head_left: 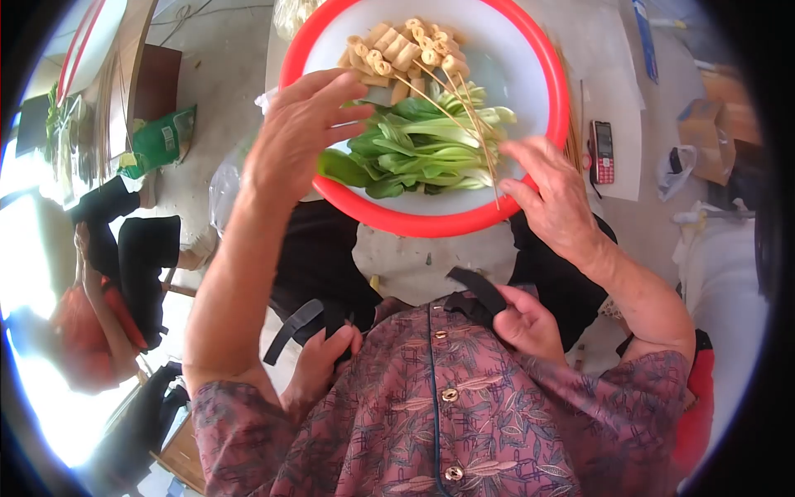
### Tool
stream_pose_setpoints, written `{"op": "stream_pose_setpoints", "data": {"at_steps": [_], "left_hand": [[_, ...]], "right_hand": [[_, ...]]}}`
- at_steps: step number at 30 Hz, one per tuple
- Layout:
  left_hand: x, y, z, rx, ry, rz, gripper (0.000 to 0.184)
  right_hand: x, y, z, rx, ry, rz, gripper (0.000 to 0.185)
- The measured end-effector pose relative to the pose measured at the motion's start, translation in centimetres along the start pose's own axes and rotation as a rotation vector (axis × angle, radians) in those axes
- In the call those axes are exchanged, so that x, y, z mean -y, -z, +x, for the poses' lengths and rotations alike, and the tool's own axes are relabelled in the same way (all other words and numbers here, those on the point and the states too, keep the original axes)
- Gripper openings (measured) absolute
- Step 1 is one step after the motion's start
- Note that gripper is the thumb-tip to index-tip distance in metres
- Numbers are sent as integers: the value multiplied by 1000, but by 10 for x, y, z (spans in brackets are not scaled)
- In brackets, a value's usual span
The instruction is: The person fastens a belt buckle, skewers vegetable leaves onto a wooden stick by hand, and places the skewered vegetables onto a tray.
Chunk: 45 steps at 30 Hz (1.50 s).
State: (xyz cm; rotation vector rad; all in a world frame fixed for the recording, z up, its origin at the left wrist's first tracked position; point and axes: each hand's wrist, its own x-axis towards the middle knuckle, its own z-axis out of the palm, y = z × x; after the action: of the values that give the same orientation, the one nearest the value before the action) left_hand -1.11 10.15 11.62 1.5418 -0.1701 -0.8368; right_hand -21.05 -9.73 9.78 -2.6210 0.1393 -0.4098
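Observation:
A white basin with a red rim (431,225) holds short beige rolls (406,51) at its far side. Leafy green vegetables with pale stems (414,153) lie nearer, with several thin wooden skewers (484,149) across them; some skewers run into rolls. My left hand (302,124) hovers over the basin's left rim, fingers apart, holding nothing visible. At the right rim, my right hand (551,190) has thumb and forefinger apart beside the skewers' near ends, with nothing seen between them.
Another person's hands (319,360) hold black straps (476,290) close to my shirt. Right of the basin are a red phone (603,153) and more skewers (571,108). A person in orange (95,323) sits at the left, near a green bag (161,141). A cardboard box (705,137) stands far right.

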Motion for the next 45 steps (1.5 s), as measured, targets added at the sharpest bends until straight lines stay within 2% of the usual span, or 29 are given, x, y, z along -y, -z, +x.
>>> {"op": "stream_pose_setpoints", "data": {"at_steps": [2, 3, 4, 5, 7, 8, 10, 11, 12, 15, 16, 18, 19, 20, 23, 24, 26, 27, 28, 31, 34, 35, 38, 45], "left_hand": [[-11, 18, -31, 38, -29, 89, 48], [-15, 27, -45, 47, -67, 245, 42], [-17, 33, -58, 53, -107, 398, 36], [-18, 35, -70, 54, -115, 393, 36], [-18, 38, -92, -30, 27, 467, 25], [-17, 38, -100, -34, 29, 465, 25], [-12, 40, -112, 40, 120, 489, 22], [-10, 40, -117, 38, 138, 484, 20], [-12, 39, -122, 33, 136, 490, 20], [-21, 30, -135, 315, 288, 571, 15], [-18, 28, -142, 372, 309, 515, 18], [-4, 27, -151, 441, 240, 468, 26], [8, 31, -153, 456, 210, 461, 34], [11, 32, -155, 450, 210, 463, 34], [21, 40, -159, 210, 110, 491, 35], [22, 45, -162, 205, 113, 490, 35], [23, 52, -166, 112, 133, 521, 26], [14, 52, -168, 182, 225, 564, 16], [13, 51, -170, 185, 226, 564, 16], [11, 45, -180, 415, 210, 603, 15], [13, 45, -185, 432, 317, 496, 21], [16, 46, -188, 382, 299, 482, 26], [16, 49, -190, 414, 236, 449, 28], [22, 45, -185, 418, 303, 444, 28]], "right_hand": [[4, 19, -17, 341, -195, 372, 18], [8, 25, -24, 512, -364, 536, 12], [16, 37, -24, 726, -482, 572, 13], [21, 41, -28, 799, -535, 666, 14], [32, 49, -34, 903, -621, 792, 14], [36, 49, -39, 907, -619, 792, 14], [42, 47, -47, 586, -171, 847, 13], [46, 49, -50, 620, -165, 934, 14], [54, 48, -50, 583, 48, 969, 20], [73, 41, -66, 619, 141, 831, 40], [73, 39, -70, 615, 138, 828, 40], [73, 35, -73, 755, -56, 791, 40], [74, 37, -71, 793, -67, 708, 40], [74, 37, -72, 793, -60, 710, 40], [73, 36, -75, 872, -90, 578, 41], [71, 37, -74, 920, -71, 584, 41], [69, 36, -71, 970, -51, 586, 41], [69, 34, -69, 1000, -85, 604, 41], [69, 31, -68, 1028, -122, 624, 40], [67, 21, -68, 979, -134, 790, 39], [66, 20, -65, 1005, -135, 848, 39], [67, 19, -64, 1009, -136, 849, 39], [71, 16, -62, 1013, -111, 855, 37], [80, 10, -61, 1055, -28, 859, 31]]}}
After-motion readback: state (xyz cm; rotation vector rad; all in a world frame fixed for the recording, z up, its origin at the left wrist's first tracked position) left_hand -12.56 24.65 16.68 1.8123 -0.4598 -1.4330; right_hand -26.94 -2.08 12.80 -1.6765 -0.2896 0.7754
